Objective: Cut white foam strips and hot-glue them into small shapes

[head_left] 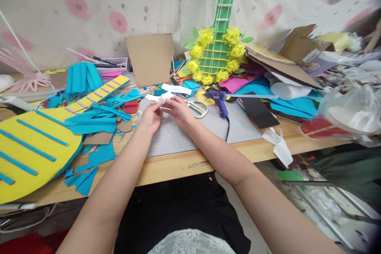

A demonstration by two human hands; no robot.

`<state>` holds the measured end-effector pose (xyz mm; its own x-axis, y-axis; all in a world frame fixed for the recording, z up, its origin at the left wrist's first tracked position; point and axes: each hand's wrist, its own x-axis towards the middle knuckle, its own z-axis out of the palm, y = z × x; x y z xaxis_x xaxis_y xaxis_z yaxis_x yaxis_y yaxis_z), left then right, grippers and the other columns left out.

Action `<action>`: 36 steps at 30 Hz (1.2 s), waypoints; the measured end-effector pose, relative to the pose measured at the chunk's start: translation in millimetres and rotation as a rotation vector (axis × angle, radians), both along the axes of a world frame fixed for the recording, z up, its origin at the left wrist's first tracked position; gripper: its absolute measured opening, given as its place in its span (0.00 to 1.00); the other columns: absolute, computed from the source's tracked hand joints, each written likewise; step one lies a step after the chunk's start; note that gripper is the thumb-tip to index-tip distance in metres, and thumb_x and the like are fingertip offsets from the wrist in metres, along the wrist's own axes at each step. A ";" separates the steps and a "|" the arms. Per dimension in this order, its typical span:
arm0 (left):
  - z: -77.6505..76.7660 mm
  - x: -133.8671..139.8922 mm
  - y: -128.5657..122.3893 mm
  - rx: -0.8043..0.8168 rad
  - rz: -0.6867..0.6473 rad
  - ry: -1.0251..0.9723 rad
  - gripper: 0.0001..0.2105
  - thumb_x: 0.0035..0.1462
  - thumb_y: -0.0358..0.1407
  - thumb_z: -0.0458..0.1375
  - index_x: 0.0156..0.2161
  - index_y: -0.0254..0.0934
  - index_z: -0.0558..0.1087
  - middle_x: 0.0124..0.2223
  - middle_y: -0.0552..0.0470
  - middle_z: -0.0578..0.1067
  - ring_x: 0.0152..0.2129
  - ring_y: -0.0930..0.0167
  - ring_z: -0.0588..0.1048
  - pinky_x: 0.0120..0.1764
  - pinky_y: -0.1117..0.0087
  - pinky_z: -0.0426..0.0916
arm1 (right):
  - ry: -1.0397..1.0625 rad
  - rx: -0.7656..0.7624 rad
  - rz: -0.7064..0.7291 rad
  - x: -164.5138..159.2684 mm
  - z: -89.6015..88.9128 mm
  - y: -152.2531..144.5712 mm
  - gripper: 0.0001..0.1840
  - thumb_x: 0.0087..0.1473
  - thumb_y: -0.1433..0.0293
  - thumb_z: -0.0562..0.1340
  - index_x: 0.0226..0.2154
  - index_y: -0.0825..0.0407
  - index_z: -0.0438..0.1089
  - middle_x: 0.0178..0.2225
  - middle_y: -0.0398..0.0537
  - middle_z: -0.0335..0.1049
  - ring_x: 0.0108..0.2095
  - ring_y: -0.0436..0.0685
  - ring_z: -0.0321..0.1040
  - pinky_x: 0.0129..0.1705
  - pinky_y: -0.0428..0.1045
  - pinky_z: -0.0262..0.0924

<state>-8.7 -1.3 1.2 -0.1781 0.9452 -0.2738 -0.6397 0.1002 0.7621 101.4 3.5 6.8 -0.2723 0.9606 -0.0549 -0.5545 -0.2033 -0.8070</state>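
Both hands meet over the back left of the grey cutting mat [166, 143]. A small white paper strip [165, 97] is pinched between the fingertips of my left hand [152, 116] and my right hand [177, 110]. Just behind them lies another white strip [177, 89]. Scissors with pale handles [199, 109] rest right beside my right hand, their blades partly hidden by it. Farther right, a blue glue gun [219, 102] with a long clear glue stick sits on the mat. A black phone [258, 112] lies at the mat's right edge.
At left lies a yellow and blue guitar-shaped craft [38, 143] among blue paper scraps [92, 166]. A green guitar craft with yellow flowers [218, 53] leans at the back beside a cardboard sheet [151, 59]. Stacked paper and a bagged red cup [324, 127] are at right.
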 end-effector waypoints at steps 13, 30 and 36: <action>-4.1 2.3 1.3 -0.008 -0.019 0.022 0.11 0.33 0.28 0.68 0.22 0.37 0.69 0.24 0.56 0.71 0.22 0.78 0.68 0.27 0.76 0.62 | -0.189 0.160 -0.174 -8.4 -9.8 6.0 0.18 0.31 0.79 0.64 0.28 0.49 0.60 0.25 0.35 0.67 0.31 0.49 0.66 0.42 0.48 0.62; -3.3 9.7 -1.2 0.029 0.107 0.190 0.07 0.35 0.32 0.67 0.23 0.35 0.74 0.28 0.52 0.75 0.28 0.75 0.72 0.35 0.73 0.65 | -0.092 0.030 -0.226 0.2 -6.1 10.8 0.12 0.40 0.66 0.67 0.24 0.51 0.62 0.23 0.37 0.66 0.26 0.45 0.64 0.37 0.46 0.64; -0.7 8.9 -1.2 -0.008 0.090 0.163 0.09 0.33 0.32 0.68 0.23 0.36 0.73 0.27 0.53 0.75 0.29 0.74 0.72 0.35 0.73 0.66 | -0.054 0.003 -0.214 1.7 -2.7 8.9 0.10 0.42 0.69 0.67 0.24 0.52 0.63 0.23 0.40 0.68 0.26 0.47 0.67 0.38 0.48 0.65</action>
<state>0.2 -2.5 0.5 -0.3048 0.9211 -0.2421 -0.5145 0.0547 0.8558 103.1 12.4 4.1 -0.0587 0.9964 -0.0607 -0.5410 -0.0829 -0.8370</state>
